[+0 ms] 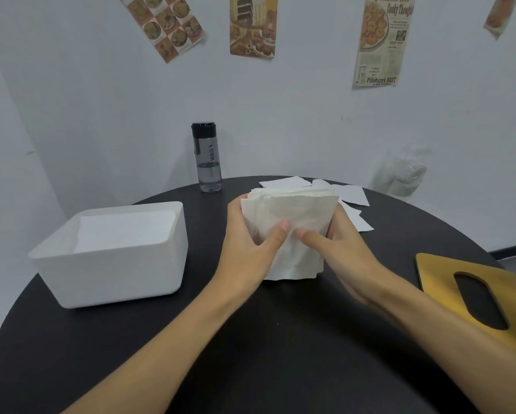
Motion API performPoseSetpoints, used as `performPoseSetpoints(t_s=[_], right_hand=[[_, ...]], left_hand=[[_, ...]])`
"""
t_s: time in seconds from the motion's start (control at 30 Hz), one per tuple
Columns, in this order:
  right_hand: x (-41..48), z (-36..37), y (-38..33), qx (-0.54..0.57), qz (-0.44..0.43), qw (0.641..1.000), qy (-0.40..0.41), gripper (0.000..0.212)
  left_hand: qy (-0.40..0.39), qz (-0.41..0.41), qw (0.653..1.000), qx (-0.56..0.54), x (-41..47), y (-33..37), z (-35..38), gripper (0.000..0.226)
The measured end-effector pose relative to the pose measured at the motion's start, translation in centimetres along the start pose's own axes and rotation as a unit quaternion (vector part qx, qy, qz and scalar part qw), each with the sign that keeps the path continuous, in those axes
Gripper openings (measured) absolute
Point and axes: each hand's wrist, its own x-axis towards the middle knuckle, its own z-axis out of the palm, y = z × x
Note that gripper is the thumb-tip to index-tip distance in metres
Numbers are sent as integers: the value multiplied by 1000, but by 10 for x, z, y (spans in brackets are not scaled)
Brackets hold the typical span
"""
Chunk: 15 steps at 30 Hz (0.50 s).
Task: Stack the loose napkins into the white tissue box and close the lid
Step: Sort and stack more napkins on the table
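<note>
The round black table (250,354) stands against a pale wall. You grip the napkin stack (292,216) upright at centre, with the left hand (245,243) and right hand (337,249) curled round its sides. The white tissue box (110,276) sits open to your left, long axis left-right, nearer the left hand, with bare table between. Loose napkins (349,194) lie beyond the stack. The yellow lid (442,273) rests at the right table edge.

The left grip (245,243) and right grip (340,246) are holding a napkin stack (295,209) between them, thumbs pressing its front. The open box (107,276) is sitting on the tabletop (250,339) to their left, the lid (439,273) right, loose napkins (352,194) behind
</note>
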Motion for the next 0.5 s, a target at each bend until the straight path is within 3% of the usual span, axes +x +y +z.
performPoseSetpoints(t_s=[0.1, 0.27, 0.4, 0.5], right_hand=[[0, 5, 2, -30, -8, 1000, 3, 44], [1, 7, -7, -17, -53, 996, 74, 35], [-1, 7, -4, -20, -29, 998, 44, 47], [-1, 6, -5, -19, -25, 999, 44, 50]], left_hand=[[1, 11, 1000, 7, -3, 2, 5, 52], [76, 50, 996, 23, 1, 4, 1, 43], [46, 37, 998, 15, -1, -1, 0, 57], [32, 26, 999, 14, -1, -3, 3, 52]])
